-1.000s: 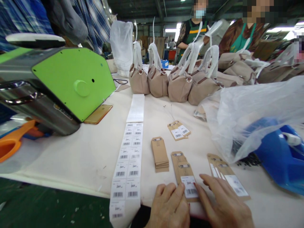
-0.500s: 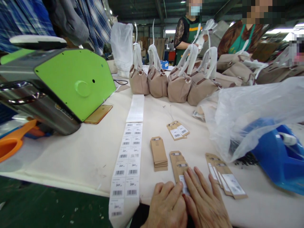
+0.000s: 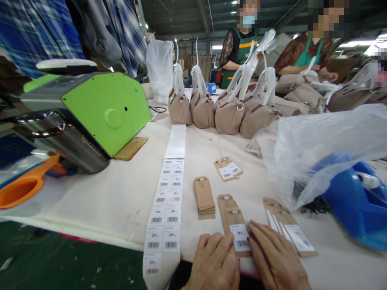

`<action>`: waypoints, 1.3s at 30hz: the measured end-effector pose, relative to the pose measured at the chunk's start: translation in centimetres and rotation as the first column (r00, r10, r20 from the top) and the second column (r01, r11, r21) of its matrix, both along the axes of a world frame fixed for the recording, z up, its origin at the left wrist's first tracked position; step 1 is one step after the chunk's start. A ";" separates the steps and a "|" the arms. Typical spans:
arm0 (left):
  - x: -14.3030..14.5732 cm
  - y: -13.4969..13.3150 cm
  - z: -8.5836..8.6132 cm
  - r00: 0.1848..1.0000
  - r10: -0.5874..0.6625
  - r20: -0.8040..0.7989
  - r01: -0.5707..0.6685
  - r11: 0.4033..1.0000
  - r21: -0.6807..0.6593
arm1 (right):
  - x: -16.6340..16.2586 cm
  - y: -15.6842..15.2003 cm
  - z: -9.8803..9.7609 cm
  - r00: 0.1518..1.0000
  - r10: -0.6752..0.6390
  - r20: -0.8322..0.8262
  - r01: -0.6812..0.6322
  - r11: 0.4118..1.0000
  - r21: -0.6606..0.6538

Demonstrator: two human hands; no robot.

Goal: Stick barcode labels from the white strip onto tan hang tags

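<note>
Left hand (image 3: 214, 259) curled, right hand (image 3: 273, 255) extended with fingers together, both at edges of white-stickered brown cardboard tag (image 3: 238, 233); can't tell if gripped. Tag lies between them on cream table (image 3: 105, 197).

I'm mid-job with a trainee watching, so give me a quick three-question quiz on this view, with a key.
1. What is on the tag lying between the left hand and the right hand?
2. True or false: the gold phone lies beside the green-sided machine.
3. Put in order from left to right: the plain tag pile, the tag between the hands, the label strip.

Key:
1. A white barcode label.
2. True.
3. Label strip, plain tag pile, tag between the hands.
</note>
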State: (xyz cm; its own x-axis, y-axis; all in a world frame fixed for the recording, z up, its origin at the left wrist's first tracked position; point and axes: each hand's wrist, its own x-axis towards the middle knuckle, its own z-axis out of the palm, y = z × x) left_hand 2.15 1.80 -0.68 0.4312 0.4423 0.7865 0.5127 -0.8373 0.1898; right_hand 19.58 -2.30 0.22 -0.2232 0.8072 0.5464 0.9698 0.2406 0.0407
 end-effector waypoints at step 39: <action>0.5 0.0 0.5 0.998 0.049 0.036 -0.051 0.998 0.040 | 3.8 -1.0 -0.3 0.987 -0.104 -0.122 0.114 0.990 0.082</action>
State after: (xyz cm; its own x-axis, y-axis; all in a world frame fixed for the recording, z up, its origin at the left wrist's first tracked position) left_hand 2.69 1.78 -0.14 0.3813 0.4294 0.8187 0.5479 -0.8182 0.1740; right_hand 23.43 -3.34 -0.04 -0.0668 0.7708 0.6336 0.9893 0.1338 -0.0584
